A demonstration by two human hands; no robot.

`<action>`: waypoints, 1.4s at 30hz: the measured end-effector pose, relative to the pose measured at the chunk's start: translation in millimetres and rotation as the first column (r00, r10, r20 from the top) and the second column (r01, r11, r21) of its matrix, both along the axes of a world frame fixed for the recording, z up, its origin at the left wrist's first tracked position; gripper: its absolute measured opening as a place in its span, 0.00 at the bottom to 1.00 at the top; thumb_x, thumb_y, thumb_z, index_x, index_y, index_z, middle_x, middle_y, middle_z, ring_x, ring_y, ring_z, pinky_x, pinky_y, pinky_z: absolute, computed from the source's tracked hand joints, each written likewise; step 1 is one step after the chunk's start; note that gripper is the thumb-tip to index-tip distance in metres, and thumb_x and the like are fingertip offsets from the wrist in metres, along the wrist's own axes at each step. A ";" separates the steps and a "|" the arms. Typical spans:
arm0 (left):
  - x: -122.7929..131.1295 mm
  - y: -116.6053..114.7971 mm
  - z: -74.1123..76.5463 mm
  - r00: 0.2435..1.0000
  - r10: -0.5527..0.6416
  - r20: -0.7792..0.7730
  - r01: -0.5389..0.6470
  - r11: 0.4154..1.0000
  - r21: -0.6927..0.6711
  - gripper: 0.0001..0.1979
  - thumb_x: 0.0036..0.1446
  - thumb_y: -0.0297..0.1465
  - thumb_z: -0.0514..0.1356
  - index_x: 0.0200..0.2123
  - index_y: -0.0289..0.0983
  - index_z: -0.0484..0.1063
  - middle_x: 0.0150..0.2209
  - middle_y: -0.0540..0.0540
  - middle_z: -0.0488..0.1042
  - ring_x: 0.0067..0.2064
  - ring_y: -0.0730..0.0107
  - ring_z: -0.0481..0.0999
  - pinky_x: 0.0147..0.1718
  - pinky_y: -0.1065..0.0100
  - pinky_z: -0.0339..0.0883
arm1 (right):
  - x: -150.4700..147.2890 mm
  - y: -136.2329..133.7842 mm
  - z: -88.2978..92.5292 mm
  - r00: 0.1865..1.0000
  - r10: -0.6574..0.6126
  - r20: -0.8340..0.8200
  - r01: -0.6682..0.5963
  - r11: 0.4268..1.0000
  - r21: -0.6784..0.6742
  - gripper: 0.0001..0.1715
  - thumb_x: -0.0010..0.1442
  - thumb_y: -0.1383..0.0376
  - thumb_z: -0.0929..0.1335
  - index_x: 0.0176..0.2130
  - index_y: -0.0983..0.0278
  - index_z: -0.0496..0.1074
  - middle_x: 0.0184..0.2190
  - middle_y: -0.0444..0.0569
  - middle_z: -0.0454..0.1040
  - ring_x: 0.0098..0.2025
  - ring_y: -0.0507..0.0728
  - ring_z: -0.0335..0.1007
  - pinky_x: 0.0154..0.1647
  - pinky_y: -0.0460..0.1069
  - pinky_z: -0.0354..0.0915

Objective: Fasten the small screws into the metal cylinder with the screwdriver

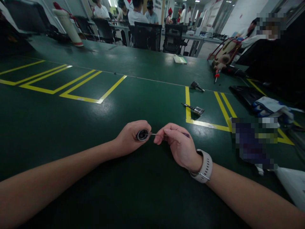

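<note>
My left hand (133,133) is closed around a dark, hollow cylindrical metal part (142,135), whose round open end faces me. In my right hand (179,143), between thumb and fingers, is a slim screwdriver (154,134) with a thin metal shaft. The end of its handle, dark purple, shows past the fingers. Its shaft points left and reaches the mouth of the cylindrical part; how deep the tip sits I cannot tell. Both hands are low over the green table (124,190). A pale watch band (206,167) circles my right wrist.
Two shafted metal parts, one silver (198,110) and one dark (195,85), lie beyond my right hand. Yellow tape (82,99) marks the table. A red-handled screwdriver (216,74), cloth (274,108) and blurred purple item (252,143) are at right. People sit farther back.
</note>
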State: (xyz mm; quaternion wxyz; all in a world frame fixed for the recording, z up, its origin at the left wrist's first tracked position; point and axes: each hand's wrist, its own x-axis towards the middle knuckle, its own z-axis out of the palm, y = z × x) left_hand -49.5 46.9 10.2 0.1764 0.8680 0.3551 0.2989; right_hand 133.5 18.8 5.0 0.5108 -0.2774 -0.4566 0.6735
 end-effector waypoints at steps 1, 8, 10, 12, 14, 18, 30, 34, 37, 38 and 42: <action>-0.1 0.4 -0.2 1.000 -0.002 0.000 0.002 1.000 0.002 0.05 0.53 0.25 0.55 0.25 0.36 0.63 0.25 0.52 0.66 0.26 0.76 0.66 0.25 0.73 0.59 | 0.2 -1.0 0.8 1.000 -0.021 0.022 0.020 0.999 0.036 0.12 0.58 0.68 0.62 0.28 0.64 0.73 0.25 0.45 0.75 0.29 0.52 0.70 0.34 0.50 0.64; -5.3 4.5 -5.4 0.986 0.034 -0.161 -0.018 0.995 0.101 0.03 0.50 0.23 0.54 0.27 0.35 0.65 0.26 0.49 0.67 0.28 0.72 0.66 0.26 0.71 0.58 | 2.5 -11.7 13.0 0.893 -0.192 0.407 0.055 0.944 0.326 0.11 0.59 0.68 0.63 0.28 0.64 0.73 0.27 0.46 0.73 0.31 0.53 0.69 0.35 0.50 0.63; -5.6 4.1 -5.6 0.982 0.036 -0.187 -0.013 0.992 0.123 0.04 0.50 0.23 0.54 0.27 0.35 0.65 0.25 0.49 0.67 0.28 0.72 0.66 0.26 0.71 0.57 | 2.4 -10.6 11.8 0.916 -0.151 0.372 0.040 0.957 0.288 0.11 0.58 0.68 0.63 0.28 0.64 0.74 0.26 0.46 0.73 0.31 0.53 0.69 0.35 0.50 0.64; -5.3 3.5 -5.4 0.984 0.014 -0.177 0.009 0.992 0.128 0.03 0.51 0.23 0.54 0.27 0.35 0.66 0.26 0.49 0.67 0.28 0.72 0.66 0.26 0.71 0.58 | 2.0 -6.8 7.7 0.963 -0.079 0.259 0.027 0.980 0.196 0.11 0.58 0.68 0.63 0.28 0.64 0.74 0.26 0.46 0.74 0.30 0.53 0.69 0.35 0.50 0.65; -4.8 3.2 -5.3 0.990 -0.008 -0.143 0.025 0.993 0.117 0.03 0.52 0.23 0.54 0.28 0.35 0.66 0.26 0.49 0.67 0.28 0.73 0.67 0.26 0.71 0.58 | 1.5 -2.2 3.0 0.992 -0.026 0.127 0.014 0.996 0.090 0.11 0.58 0.67 0.64 0.28 0.64 0.74 0.25 0.46 0.75 0.30 0.53 0.70 0.34 0.50 0.65; -3.5 3.5 -5.4 0.998 -0.006 -0.065 0.011 0.998 0.069 0.04 0.53 0.24 0.54 0.26 0.35 0.64 0.26 0.50 0.67 0.28 0.74 0.66 0.27 0.72 0.58 | 0.2 2.9 -1.2 1.000 -0.004 0.008 0.004 0.999 -0.048 0.12 0.56 0.68 0.63 0.26 0.65 0.73 0.24 0.46 0.75 0.28 0.53 0.71 0.33 0.50 0.65; -5.7 5.9 -6.7 0.977 0.005 -0.211 0.020 0.993 0.115 0.03 0.52 0.24 0.54 0.28 0.35 0.66 0.26 0.49 0.67 0.28 0.72 0.66 0.27 0.70 0.57 | 1.4 -3.4 8.1 0.968 -0.063 0.244 0.029 0.990 0.138 0.10 0.57 0.67 0.64 0.28 0.64 0.74 0.25 0.46 0.74 0.30 0.53 0.69 0.34 0.50 0.65; -6.0 7.3 -5.4 0.976 -0.014 -0.216 0.033 0.995 0.089 0.03 0.52 0.24 0.54 0.28 0.35 0.67 0.26 0.49 0.68 0.29 0.72 0.67 0.28 0.70 0.58 | 1.0 2.2 3.3 0.993 -0.011 0.116 0.016 0.999 -0.040 0.10 0.55 0.66 0.64 0.26 0.64 0.73 0.23 0.46 0.74 0.27 0.52 0.70 0.33 0.50 0.65; -6.2 9.4 -4.2 0.974 -0.009 -0.228 0.027 0.997 0.077 0.04 0.51 0.23 0.55 0.27 0.35 0.67 0.26 0.50 0.68 0.29 0.72 0.66 0.29 0.70 0.58 | 1.0 3.3 3.1 0.995 -0.002 0.100 0.009 0.997 -0.074 0.09 0.54 0.66 0.65 0.26 0.65 0.73 0.23 0.46 0.75 0.27 0.52 0.70 0.32 0.49 0.65; -6.3 9.9 -3.7 0.973 -0.008 -0.230 0.025 0.997 0.073 0.04 0.51 0.22 0.55 0.27 0.35 0.67 0.26 0.50 0.67 0.29 0.72 0.66 0.29 0.70 0.58 | 1.0 3.2 3.5 0.995 -0.001 0.100 0.009 0.997 -0.078 0.09 0.54 0.66 0.65 0.26 0.65 0.73 0.23 0.46 0.75 0.27 0.52 0.70 0.32 0.49 0.65; -6.4 10.5 -1.9 0.972 -0.018 -0.234 0.031 0.998 0.053 0.04 0.51 0.22 0.55 0.26 0.34 0.67 0.26 0.50 0.67 0.29 0.72 0.66 0.29 0.70 0.59 | 0.9 2.4 4.5 0.995 -0.006 0.098 0.014 0.996 -0.085 0.09 0.54 0.67 0.65 0.25 0.65 0.73 0.22 0.46 0.75 0.27 0.52 0.70 0.32 0.49 0.64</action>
